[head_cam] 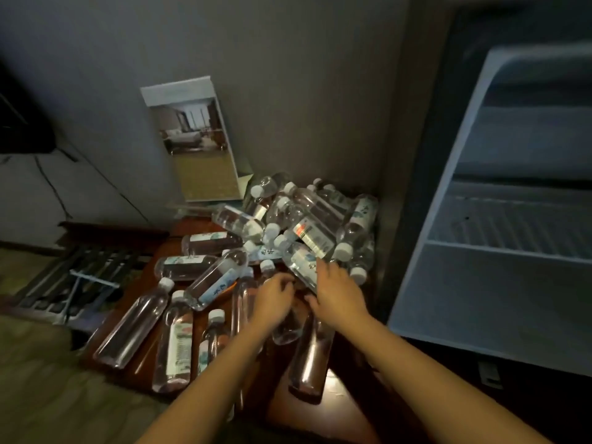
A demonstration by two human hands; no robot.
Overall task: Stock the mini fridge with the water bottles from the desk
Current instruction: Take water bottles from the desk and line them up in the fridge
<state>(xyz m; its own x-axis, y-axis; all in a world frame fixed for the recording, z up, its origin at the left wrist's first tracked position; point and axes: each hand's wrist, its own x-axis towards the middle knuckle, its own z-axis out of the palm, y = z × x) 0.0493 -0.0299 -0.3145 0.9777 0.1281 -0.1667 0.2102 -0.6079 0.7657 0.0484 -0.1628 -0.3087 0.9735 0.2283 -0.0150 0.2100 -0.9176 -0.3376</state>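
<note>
Several clear water bottles with white caps lie on the dark wooden desk (346,408), heaped in a pile (307,219) against the wall corner and spread flat in front. My left hand (272,298) reaches in with its fingers curled over the neck end of a lying bottle (286,330). Just to its right, my right hand (338,291) closes over the lower end of a labelled bottle (299,259) at the front of the pile, thumb beneath it. The mini fridge (499,283) stands at the right, and its white inside shows a wire shelf (512,219).
A hotel brochure (198,139) leans upright against the wall behind the pile. A dark slatted rack (80,283) sits left of the desk, with cables on the white unit (48,193) behind it. A dark cabinet edge (413,155) separates desk and fridge.
</note>
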